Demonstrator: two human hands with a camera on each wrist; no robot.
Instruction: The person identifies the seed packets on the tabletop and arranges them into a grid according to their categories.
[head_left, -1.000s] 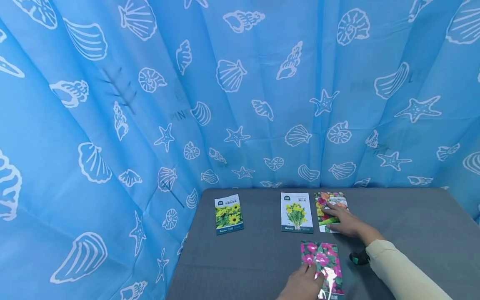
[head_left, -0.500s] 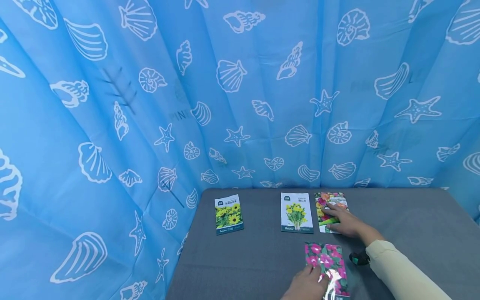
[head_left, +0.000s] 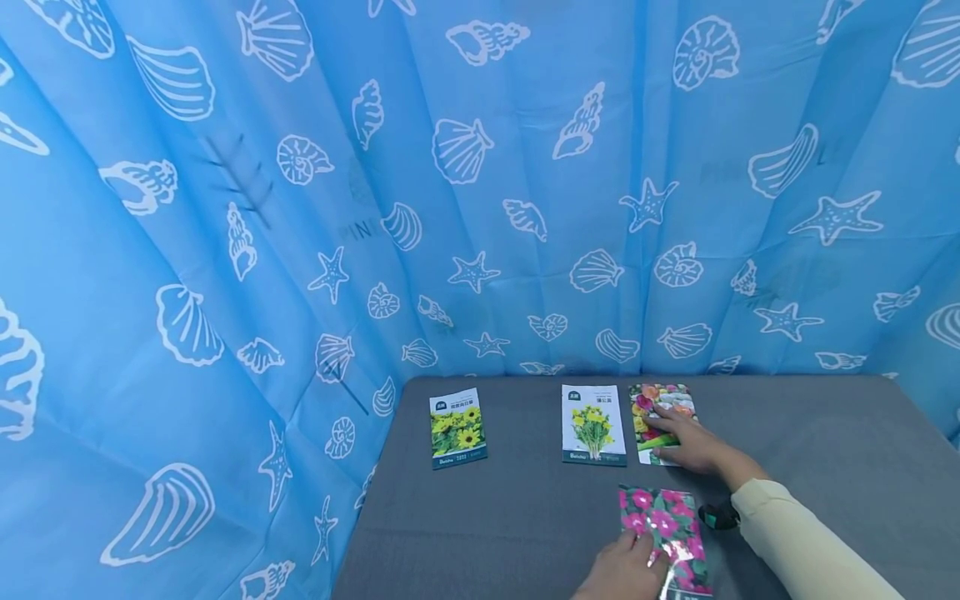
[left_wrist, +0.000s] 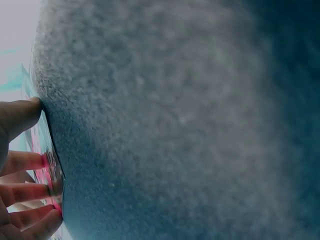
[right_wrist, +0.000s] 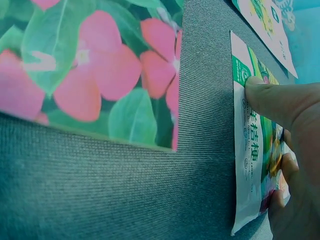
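In the head view my left hand touches a seed packet with pink flowers near the table's front. The left wrist view shows its thumb and fingers spread with their tips against that packet. My right hand rests on a seed packet with multicoloured flowers at the back. From the right wrist, its thumb lies on this packet's white and green end, and the other fingers touch the flower print. Part of each packet is hidden under the hand.
Left of my right hand lies a white packet with yellow flowers. Farther left is a yellow sunflower packet. A dark device sits by the right wrist. A blue shell-print curtain borders the grey table.
My left hand and the pink-flower packet have slid to the right across the table. The right hand and the other packets stay in place.
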